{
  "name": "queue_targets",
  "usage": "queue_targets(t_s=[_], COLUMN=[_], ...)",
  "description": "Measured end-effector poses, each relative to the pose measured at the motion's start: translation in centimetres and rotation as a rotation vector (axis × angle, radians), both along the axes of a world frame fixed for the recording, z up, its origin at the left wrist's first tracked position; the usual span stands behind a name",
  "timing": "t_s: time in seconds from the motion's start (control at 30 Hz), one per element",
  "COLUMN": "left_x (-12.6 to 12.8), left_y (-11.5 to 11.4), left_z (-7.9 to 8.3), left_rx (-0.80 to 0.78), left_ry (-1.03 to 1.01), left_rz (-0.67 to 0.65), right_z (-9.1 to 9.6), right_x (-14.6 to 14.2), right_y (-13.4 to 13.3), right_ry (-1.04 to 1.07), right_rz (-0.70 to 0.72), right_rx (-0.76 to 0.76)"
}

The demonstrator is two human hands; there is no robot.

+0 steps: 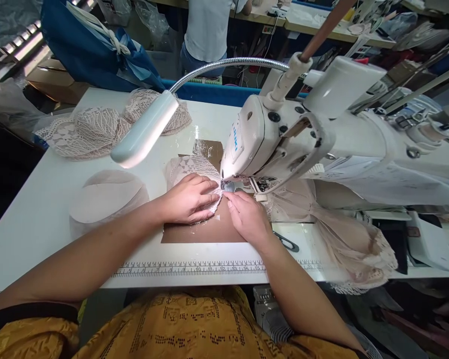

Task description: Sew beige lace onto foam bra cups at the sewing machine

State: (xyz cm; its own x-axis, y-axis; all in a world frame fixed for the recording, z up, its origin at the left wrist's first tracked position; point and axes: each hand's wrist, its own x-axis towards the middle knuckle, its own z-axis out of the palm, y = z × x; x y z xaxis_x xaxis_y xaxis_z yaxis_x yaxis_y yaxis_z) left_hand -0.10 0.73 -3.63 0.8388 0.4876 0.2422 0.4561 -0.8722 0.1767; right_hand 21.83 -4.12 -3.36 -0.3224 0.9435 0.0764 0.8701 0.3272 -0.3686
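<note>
A piece of pale pink lace fabric (189, 167) lies at the needle of a white sewing machine (249, 139). My left hand (190, 199) rests flat on the lace, fingers stretched toward the presser foot. Just right of the needle, my right hand (249, 214) has thumb and forefinger pinched at the lace's edge. A brown board (205, 234) covers the table under both hands. Thread snips (287, 242) lie beside my right wrist. Sheer beige fabric with a lace edge (344, 234) trails off to the right of the machine.
Lace cups (97, 124) lie at the back left, and round pale fabric pieces (107, 197) nearer me. A lamp (145, 129) on a bendy neck hangs over the table. A printed ruler strip (194, 269) runs along the front edge. A person (207, 32) stands behind.
</note>
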Motion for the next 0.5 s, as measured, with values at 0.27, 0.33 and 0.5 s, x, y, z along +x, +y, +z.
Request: queue_targets(t_s=[0.27,0.33,0.5], left_x=[0.02,-0.07,-0.07], left_y=[0.21,0.39,0.53], left_z=[0.29,0.09,-0.18], left_rx=[-0.03,-0.017,-0.012], left_ry=[-0.035,-0.03,-0.018], left_rz=[-0.128,-0.151,-0.139], right_z=[-0.4,-0.54,-0.47], right_x=[0.03,0.03,-0.21], right_y=[-0.08,-0.12,-0.15], right_ry=[-0.068,-0.119,-0.16], right_rz=[0.079,0.092,0.079], right_rx=[0.053,0.064,0.041])
